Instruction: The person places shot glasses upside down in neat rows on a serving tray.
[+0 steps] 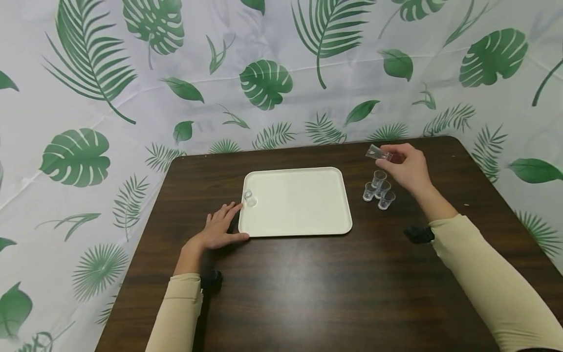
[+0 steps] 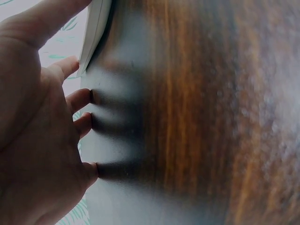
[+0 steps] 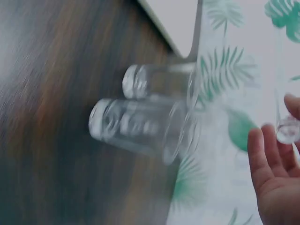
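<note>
My right hand (image 1: 410, 168) pinches a small clear shot glass (image 1: 376, 152) above the table, right of the tray; the glass is tilted on its side. Below that hand, several more clear shot glasses (image 1: 381, 189) stand close together on the table. In the right wrist view, two standing shot glasses (image 3: 145, 126) show large, and the base of the held one is at the fingertips. A cream tray (image 1: 299, 203) carries one clear glass (image 1: 249, 195) near its left edge. My left hand (image 1: 215, 229) rests spread at the tray's left side, thumb and index finger touching its rim.
The dark wood table (image 1: 308, 293) extends around the tray on all sides. Behind it and along the sides hangs a white cloth (image 1: 211, 117) printed with green leaves.
</note>
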`<action>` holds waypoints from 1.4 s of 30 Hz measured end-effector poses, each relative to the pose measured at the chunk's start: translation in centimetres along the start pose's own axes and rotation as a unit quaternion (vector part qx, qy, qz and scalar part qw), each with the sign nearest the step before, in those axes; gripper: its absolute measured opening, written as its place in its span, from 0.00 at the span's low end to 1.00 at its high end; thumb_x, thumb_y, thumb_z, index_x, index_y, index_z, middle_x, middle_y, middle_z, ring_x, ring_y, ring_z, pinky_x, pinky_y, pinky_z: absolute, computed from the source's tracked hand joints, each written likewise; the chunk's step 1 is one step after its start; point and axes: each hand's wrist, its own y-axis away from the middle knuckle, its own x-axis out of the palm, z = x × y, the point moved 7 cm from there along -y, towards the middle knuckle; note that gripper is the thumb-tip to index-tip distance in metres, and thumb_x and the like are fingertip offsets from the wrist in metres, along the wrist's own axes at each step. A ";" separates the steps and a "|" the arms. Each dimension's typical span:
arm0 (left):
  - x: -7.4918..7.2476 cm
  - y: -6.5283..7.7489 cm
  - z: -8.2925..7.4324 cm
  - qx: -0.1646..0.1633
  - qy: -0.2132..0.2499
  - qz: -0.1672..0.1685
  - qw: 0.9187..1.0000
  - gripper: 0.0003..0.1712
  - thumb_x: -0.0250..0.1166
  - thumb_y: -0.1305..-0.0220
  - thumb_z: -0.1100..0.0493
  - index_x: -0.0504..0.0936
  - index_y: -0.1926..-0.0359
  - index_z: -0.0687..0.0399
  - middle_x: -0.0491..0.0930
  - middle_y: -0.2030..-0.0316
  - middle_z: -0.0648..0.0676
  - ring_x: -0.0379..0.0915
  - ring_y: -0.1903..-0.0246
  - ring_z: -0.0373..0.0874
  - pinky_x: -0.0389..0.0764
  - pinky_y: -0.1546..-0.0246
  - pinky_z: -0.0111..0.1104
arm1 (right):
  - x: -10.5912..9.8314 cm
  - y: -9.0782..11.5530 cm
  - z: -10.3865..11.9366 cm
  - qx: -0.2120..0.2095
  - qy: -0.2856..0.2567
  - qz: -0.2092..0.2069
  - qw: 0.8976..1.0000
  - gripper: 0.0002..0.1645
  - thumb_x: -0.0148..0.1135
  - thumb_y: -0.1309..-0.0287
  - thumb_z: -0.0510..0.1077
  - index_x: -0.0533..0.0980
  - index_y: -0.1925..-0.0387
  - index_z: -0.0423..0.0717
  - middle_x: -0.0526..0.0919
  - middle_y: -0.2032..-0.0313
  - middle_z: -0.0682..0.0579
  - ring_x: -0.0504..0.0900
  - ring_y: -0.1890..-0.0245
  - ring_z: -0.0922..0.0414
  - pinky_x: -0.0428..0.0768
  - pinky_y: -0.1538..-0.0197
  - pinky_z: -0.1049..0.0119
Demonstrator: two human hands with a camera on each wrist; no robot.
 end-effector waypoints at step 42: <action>-0.1 0.3 -0.2 -0.004 0.008 -0.002 1.000 0.56 0.65 0.41 0.33 0.48 0.22 0.48 0.43 0.24 0.62 0.33 0.26 0.63 0.33 0.38 0.69 | 23.7 4.7 10.6 -0.092 0.028 0.185 0.978 0.25 0.68 0.45 0.38 0.79 0.44 0.46 0.82 0.54 0.52 0.80 0.57 0.56 0.76 0.53 0.61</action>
